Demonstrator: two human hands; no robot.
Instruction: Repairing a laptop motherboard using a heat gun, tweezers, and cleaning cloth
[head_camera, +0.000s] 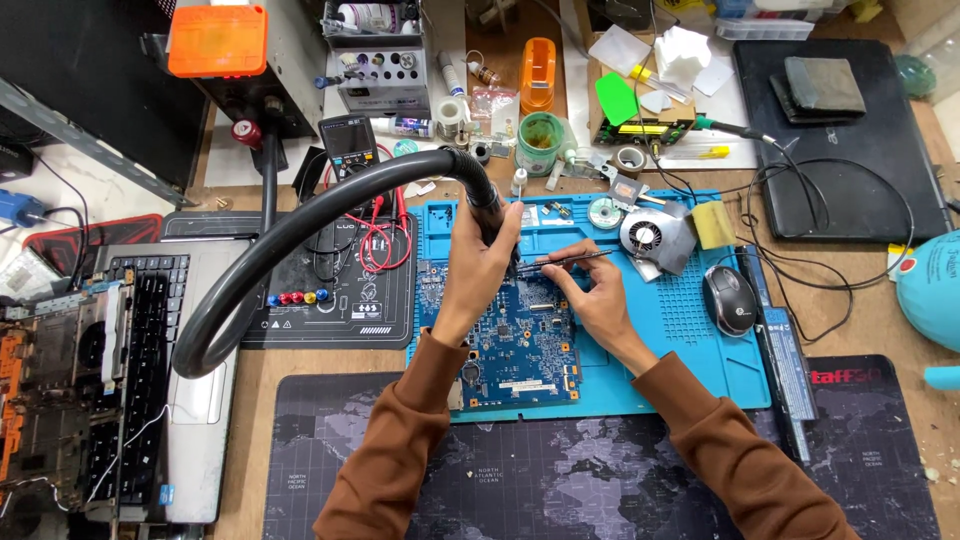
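While scanning from the left edge: opened laptop (150, 380) with keyboard exposed, stripped chassis parts beside it. Thick black hose (300, 225) arcing from the rear equipment toward centre. Black mat (340, 290) with multimeter (350, 140) and red leads on top. Left hand (480, 265) closed around the hot-air handpiece (490, 215) at the hose end, nozzle pointing down at the blue circuit board (510, 335). Board lying flat on the blue work mat (700, 320), near its left half (partly hidden under both hands). Right hand (590, 295) pinching tweezers (560, 260), tips aimed left toward the nozzle, fingers curled, heel resting on the board. Small cooling fan (650, 238) and yellow sponge (712, 225) on the mat's upper right. Black mouse (730, 298) just past the mat edge. Closed dark laptop (840, 140) at far right.
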